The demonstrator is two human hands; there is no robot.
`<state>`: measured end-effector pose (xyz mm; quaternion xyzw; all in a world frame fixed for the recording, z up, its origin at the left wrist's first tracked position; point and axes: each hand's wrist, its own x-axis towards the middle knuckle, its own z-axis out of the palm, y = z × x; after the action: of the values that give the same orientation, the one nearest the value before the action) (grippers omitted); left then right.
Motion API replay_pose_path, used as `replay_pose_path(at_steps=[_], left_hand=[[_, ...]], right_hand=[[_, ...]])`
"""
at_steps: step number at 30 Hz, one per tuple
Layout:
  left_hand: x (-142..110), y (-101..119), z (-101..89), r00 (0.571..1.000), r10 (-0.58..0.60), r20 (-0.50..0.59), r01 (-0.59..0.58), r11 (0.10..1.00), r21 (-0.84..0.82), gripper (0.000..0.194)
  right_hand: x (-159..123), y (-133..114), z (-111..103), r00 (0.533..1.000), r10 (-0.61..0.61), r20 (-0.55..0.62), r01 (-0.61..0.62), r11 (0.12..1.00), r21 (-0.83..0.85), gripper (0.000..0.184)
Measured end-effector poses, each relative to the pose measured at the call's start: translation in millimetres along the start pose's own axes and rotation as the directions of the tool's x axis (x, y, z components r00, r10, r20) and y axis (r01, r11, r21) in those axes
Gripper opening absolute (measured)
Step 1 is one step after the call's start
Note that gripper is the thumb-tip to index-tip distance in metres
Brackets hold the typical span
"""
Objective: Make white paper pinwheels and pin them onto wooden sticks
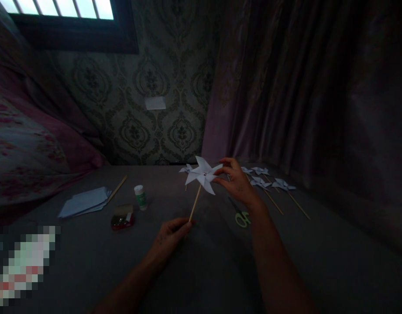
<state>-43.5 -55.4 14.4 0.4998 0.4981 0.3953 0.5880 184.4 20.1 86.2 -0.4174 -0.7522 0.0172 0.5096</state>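
My left hand (174, 233) is closed around the lower end of a thin wooden stick (195, 203). At the top of this stick is a white paper pinwheel (204, 173) with pointed blades and a small shiny piece at its centre. My right hand (235, 181) is at the pinwheel's right side. Its fingers are curved and apart, with the tips at the edge of a right-hand blade; whether they press on it I cannot tell. Behind the held pinwheel, another white pinwheel (187, 168) is partly hidden.
Several finished pinwheels (260, 183) lie at the right. Green-handled scissors (242, 219) lie beside my right forearm. At the left are a stack of paper (84, 203), a stick (118, 188), a glue stick (140, 197) and a small red box (122, 220).
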Motion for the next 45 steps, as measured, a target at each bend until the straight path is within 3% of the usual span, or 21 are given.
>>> replay_pose_path(at_steps=[9, 14, 45], left_hand=[[-0.4, 1.9, -2.5, 0.999, 0.040, 0.022, -0.042, 0.993, 0.106, 0.045], [-1.3, 4.7, -2.8, 0.998, 0.063, 0.011, -0.064, 0.980, 0.186, 0.045], [-1.4, 6.0, -0.8, 0.997, 0.078, 0.000, -0.076, 0.973, 0.218, 0.040]], right_hand=[[0.9, -2.6, -7.9, 0.995, -0.034, 0.093, 0.036, 0.999, -0.022, 0.006], [0.0, -4.7, -8.8, 0.996, -0.040, 0.079, 0.044, 0.997, -0.059, 0.006], [1.1, -4.7, -10.8, 0.994, -0.044, 0.101, 0.048, 0.998, -0.029, 0.009]])
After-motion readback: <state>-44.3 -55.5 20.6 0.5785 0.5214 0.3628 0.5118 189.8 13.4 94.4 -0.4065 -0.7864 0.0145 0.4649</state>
